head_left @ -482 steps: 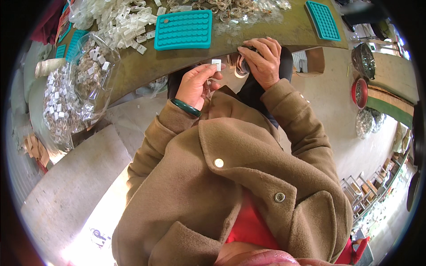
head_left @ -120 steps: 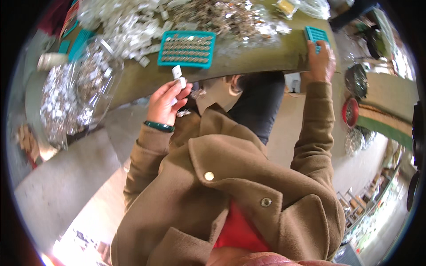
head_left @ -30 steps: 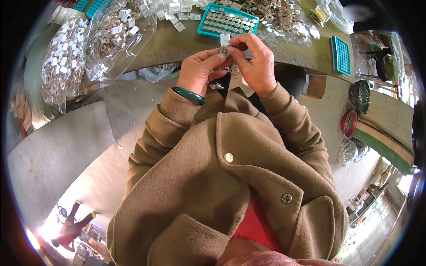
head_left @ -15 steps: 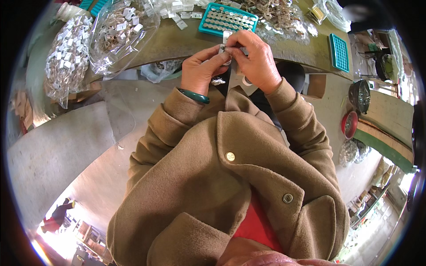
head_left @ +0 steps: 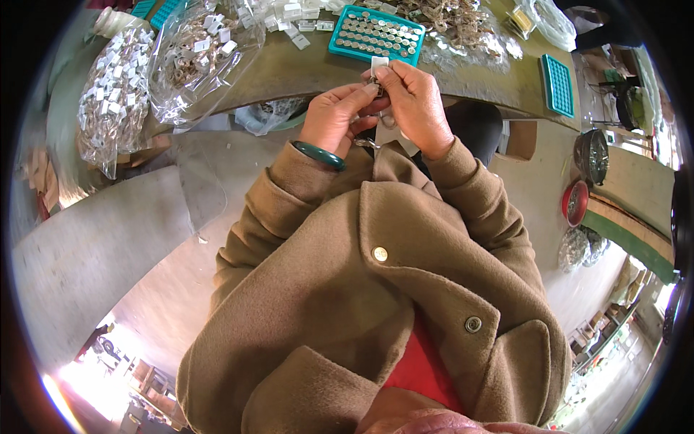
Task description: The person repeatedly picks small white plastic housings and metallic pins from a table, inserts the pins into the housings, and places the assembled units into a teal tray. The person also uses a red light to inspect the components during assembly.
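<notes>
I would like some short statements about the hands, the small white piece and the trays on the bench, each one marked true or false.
1. Both hands meet at a small white piece near the bench edge. True: the left hand and the right hand pinch it together.
2. The teal tray beyond the hands is empty. False: round metal parts fill its rows.
3. A green bangle sits on the left wrist. True.
4. A second teal tray lies to the left of the hands. False: it lies to their right, on the bench.
5. Clear bags of small parts lie on the bench to the left. True.
</notes>
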A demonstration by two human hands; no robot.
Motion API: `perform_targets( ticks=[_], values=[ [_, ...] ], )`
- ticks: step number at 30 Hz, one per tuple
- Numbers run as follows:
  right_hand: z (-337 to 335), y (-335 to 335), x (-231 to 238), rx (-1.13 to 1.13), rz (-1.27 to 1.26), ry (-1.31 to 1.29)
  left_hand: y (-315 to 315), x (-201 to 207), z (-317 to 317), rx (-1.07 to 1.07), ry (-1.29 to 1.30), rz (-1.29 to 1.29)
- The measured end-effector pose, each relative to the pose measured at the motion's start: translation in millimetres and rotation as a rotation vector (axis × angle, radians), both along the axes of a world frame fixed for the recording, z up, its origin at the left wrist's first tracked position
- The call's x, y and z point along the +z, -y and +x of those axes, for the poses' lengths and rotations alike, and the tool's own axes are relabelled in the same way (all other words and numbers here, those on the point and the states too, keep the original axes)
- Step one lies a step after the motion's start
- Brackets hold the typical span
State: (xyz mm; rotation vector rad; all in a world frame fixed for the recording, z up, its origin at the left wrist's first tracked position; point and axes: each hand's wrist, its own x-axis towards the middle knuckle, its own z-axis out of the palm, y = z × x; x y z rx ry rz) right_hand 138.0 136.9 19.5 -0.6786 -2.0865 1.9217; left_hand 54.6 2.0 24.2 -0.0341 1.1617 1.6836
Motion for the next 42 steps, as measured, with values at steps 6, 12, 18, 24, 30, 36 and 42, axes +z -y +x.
perform_targets(
  ticks=[6,12,18,24,30,36,42],
  values=[
    [3,-9,4,0.093,-0.4,-0.107,1,-21,-13,-0.099,0.365,0.158],
    [3,-24,1,0.062,-0.627,-0.087,-5,-37,-15,-0.139,0.608,0.297],
    [11,-28,-5,0.173,-0.373,-0.17,-8,-36,-10,-0.037,0.671,0.287],
    [22,-18,-12,0.103,0.568,-0.289,-14,-35,-7,-0.211,0.548,0.282],
    [46,-18,-21,0.068,0.774,-0.315,-11,-30,-1,-0.253,0.459,0.102],
    [69,-14,-27,0.017,0.74,-0.215,-14,-37,11,-0.362,0.308,-0.132],
    [80,-58,-39,-0.353,1.188,-0.056,-25,-36,12,-0.297,0.134,-0.009]
  ],
)
